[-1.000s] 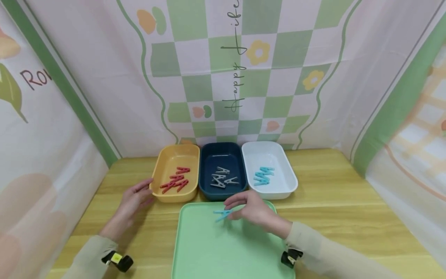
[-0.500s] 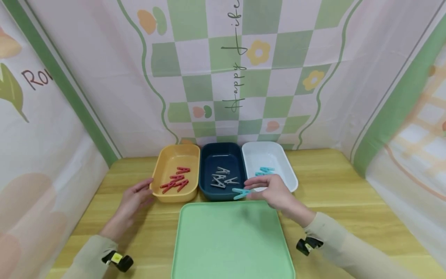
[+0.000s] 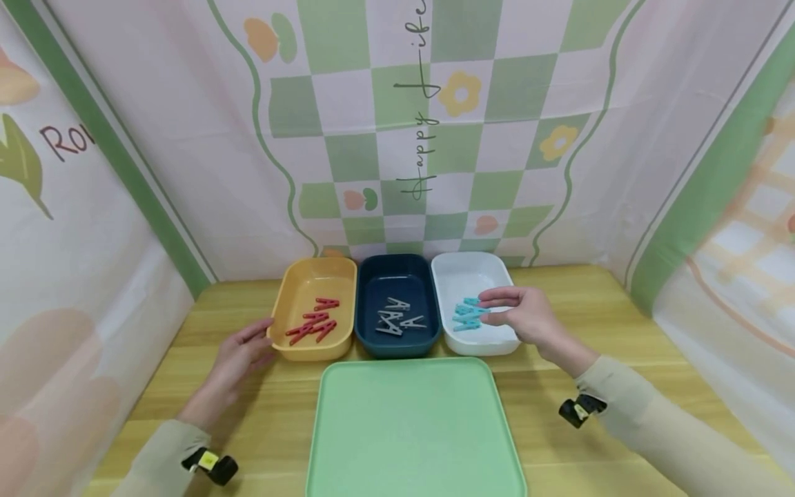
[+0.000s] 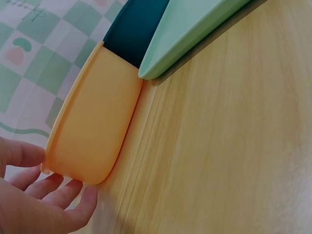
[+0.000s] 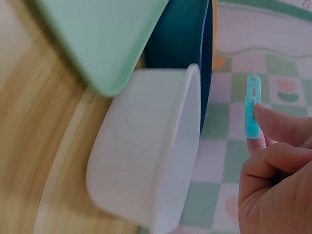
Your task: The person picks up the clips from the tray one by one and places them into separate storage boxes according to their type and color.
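Observation:
My right hand (image 3: 528, 316) pinches a light blue clothespin (image 5: 253, 107) between thumb and finger. It hovers over the white bin (image 3: 472, 266), where several light blue clothespins (image 3: 467, 323) lie. In the head view the pinched clothespin is hard to separate from those behind it. At the left, my left hand (image 3: 242, 352) rests its fingertips against the outer side of the yellow bin (image 4: 97, 112), near the rim. Several red clothespins (image 3: 315, 316) lie in that bin. The dark blue bin (image 3: 397, 269) between the others holds several grey clothespins (image 3: 390, 319).
A light green tray (image 3: 413, 428) lies on the wooden table (image 3: 596, 324) in front of the row of bins. The bins stand side by side close to a patterned cloth backdrop (image 3: 397, 159). Cloth also hangs at both sides.
My right hand has carried the light blue clothespin from above the green tray, rightward and away from me, to over the white bin. My left hand has stayed at the yellow bin.

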`<state>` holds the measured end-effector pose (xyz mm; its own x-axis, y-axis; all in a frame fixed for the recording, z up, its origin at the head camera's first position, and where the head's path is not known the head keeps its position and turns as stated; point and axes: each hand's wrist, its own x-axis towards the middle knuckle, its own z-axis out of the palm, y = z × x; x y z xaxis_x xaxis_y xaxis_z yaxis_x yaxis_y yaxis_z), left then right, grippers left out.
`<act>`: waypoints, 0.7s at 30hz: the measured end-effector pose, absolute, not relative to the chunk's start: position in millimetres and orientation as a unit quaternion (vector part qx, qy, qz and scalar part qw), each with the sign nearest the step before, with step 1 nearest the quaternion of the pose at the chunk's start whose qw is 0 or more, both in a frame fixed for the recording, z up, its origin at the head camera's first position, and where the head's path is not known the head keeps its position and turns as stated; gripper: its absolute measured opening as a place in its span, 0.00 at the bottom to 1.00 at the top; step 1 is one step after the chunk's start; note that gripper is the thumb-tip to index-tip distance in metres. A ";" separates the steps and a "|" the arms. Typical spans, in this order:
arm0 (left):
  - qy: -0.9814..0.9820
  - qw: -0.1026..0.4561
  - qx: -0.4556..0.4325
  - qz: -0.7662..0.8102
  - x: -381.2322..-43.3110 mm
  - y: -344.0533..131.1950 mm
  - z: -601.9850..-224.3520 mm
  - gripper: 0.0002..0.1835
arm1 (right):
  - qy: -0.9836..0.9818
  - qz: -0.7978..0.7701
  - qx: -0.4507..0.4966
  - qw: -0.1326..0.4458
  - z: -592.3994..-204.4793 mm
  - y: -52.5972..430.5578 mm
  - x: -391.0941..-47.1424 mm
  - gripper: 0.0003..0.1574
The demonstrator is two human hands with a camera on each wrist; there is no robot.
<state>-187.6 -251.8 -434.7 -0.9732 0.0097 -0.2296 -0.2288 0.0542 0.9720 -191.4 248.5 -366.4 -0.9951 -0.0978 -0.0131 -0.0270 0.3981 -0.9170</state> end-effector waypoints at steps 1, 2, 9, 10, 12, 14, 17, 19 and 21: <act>0.721 0.087 -0.076 0.683 -187.4 -251.9 -434.6 0.31 | 0.836 -0.547 -0.032 0.033 -366.8 252.2 -192.4 0.27; 0.721 0.087 -0.076 0.683 -187.3 -251.8 -434.5 0.31 | 0.835 -0.548 -0.027 0.034 -367.2 255.9 -193.4 0.27; 0.720 0.090 -0.075 0.685 -186.7 -251.4 -433.9 0.32 | 0.844 -0.535 0.003 0.040 -369.8 278.3 -199.4 0.30; 0.719 0.090 -0.073 0.685 -186.7 -251.4 -433.7 0.32 | 0.847 -0.530 0.003 0.040 -370.4 280.0 -200.5 0.30; 0.718 0.091 -0.070 0.686 -187.1 -251.7 -433.3 0.32 | 0.854 -0.518 0.005 0.042 -372.0 282.9 -203.0 0.30; 0.718 0.091 -0.068 0.687 -187.7 -251.9 -433.1 0.32 | 0.862 -0.506 0.005 0.042 -373.9 285.2 -205.6 0.30; 0.718 0.092 -0.073 0.686 -188.4 -251.8 -432.5 0.32 | 0.868 -0.494 0.013 0.044 -377.4 288.5 -210.1 0.30; 0.719 0.092 -0.077 0.684 -188.3 -251.5 -432.2 0.32 | 0.873 -0.486 0.016 0.045 -379.2 290.4 -213.2 0.31; 0.720 0.093 -0.080 0.683 -187.8 -251.1 -432.0 0.31 | 0.874 -0.482 0.020 0.048 -380.0 291.9 -215.8 0.31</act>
<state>-187.8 -251.1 -432.0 -0.9701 0.0123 -0.2424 -0.2414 0.0538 0.9689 -215.8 291.9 -380.0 -0.9945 -0.0108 -0.1043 0.0824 0.5340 -0.8415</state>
